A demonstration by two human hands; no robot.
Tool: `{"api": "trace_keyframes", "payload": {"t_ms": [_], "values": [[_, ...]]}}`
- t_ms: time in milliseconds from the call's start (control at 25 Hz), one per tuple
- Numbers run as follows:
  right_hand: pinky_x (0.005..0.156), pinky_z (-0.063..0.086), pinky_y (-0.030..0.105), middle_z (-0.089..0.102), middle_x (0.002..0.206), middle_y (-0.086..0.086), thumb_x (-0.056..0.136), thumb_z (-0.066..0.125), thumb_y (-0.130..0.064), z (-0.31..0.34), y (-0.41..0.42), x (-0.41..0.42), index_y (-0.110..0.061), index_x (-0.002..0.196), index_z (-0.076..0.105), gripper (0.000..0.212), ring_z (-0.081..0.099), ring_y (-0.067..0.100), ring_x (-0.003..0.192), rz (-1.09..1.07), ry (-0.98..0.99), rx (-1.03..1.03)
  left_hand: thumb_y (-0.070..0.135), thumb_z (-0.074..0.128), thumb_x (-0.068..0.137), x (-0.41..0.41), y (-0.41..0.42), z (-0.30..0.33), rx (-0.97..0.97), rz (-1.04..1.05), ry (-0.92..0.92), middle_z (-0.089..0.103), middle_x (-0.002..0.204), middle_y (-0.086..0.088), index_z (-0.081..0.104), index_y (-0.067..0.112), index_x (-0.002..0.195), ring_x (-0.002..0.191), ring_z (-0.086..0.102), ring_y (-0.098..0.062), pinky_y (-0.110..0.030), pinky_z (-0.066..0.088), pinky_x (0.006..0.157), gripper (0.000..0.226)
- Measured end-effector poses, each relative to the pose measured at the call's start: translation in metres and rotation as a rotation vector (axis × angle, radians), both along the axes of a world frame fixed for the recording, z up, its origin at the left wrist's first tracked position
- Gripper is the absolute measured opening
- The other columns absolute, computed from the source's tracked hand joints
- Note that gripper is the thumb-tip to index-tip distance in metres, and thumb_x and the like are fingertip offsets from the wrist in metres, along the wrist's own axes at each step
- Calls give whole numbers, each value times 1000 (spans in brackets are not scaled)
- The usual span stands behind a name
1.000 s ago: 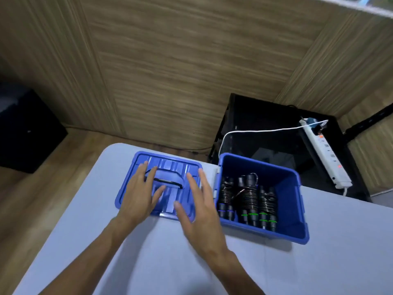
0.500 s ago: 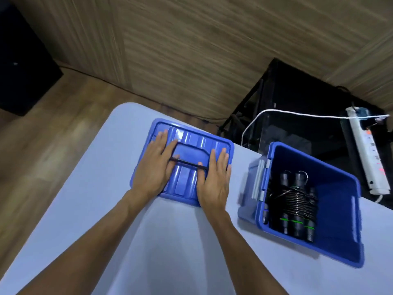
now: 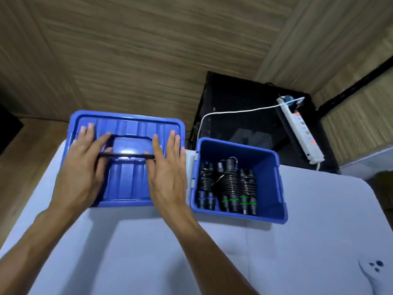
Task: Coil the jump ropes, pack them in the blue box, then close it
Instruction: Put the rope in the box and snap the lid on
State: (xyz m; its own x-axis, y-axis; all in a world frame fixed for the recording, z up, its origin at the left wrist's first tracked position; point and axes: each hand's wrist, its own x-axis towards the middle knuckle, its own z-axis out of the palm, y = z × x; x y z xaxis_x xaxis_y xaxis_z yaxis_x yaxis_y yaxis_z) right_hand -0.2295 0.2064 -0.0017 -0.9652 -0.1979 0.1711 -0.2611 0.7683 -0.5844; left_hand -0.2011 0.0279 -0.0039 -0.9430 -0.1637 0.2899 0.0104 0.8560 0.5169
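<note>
The blue lid (image 3: 127, 184) is at the left of the table, tilted up towards me, with a thin black handle bar (image 3: 127, 155) across its middle. My left hand (image 3: 83, 169) lies on its left side and my right hand (image 3: 168, 173) on its right side, fingers spread on top and thumbs at the ends of the bar. To the right stands the open blue box (image 3: 238, 218). Inside it lie three coiled black jump ropes (image 3: 229, 184) side by side, handles with blue and green rings pointing at me.
The light grey table (image 3: 297, 241) ends just behind the box and lid. Beyond it stands a black cabinet (image 3: 234, 103) carrying a white power strip (image 3: 299, 130) with a white cable. A wood-panel wall rises behind, and wooden floor shows at left.
The lid has come up from lying flat and now tilts towards me, with both hands spread wider on it. The view has shifted, and the box has not moved.
</note>
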Motion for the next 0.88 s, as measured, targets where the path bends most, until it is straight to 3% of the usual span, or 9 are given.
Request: {"api": "trace_keyframes", "payload": {"t_ms": [200,440,560,760,880], "values": [[124,-3,33,7,165,15,104,44,-23,59,115,-1,-18,155,33,53,1,24,154,-106,88,18,20,47,95,-23,107,60,9,-116,93,35,151,-23,55,6,133,143,29,-36,-45,23,117,42],[118,-11,27,2,167,10,108,35,-27,34,245,21,-21,159,22,53,-5,21,154,-217,-59,174,13,54,95,-26,233,22,27,-299,-24,33,153,-19,52,10,136,144,28,-35,-41,23,118,41],[121,-8,33,-1,167,10,109,32,-28,20,266,21,-22,159,18,53,-8,21,154,-182,-176,220,14,52,97,-29,250,4,1,-304,-99,31,155,-17,51,13,138,145,26,-34,-43,26,118,41],[121,-8,30,-5,167,7,109,30,-32,10,272,4,-26,160,15,53,-10,19,153,-91,-173,292,20,48,99,-24,253,-11,-18,-195,-101,29,157,-11,46,17,140,146,24,-27,-42,30,116,42],[119,-10,29,-4,167,7,108,28,-40,1,272,-1,-27,159,13,55,-9,19,153,-90,-140,334,44,48,97,-24,254,-16,-19,-163,-154,22,160,-5,39,20,145,148,18,-21,-41,27,118,54]]}}
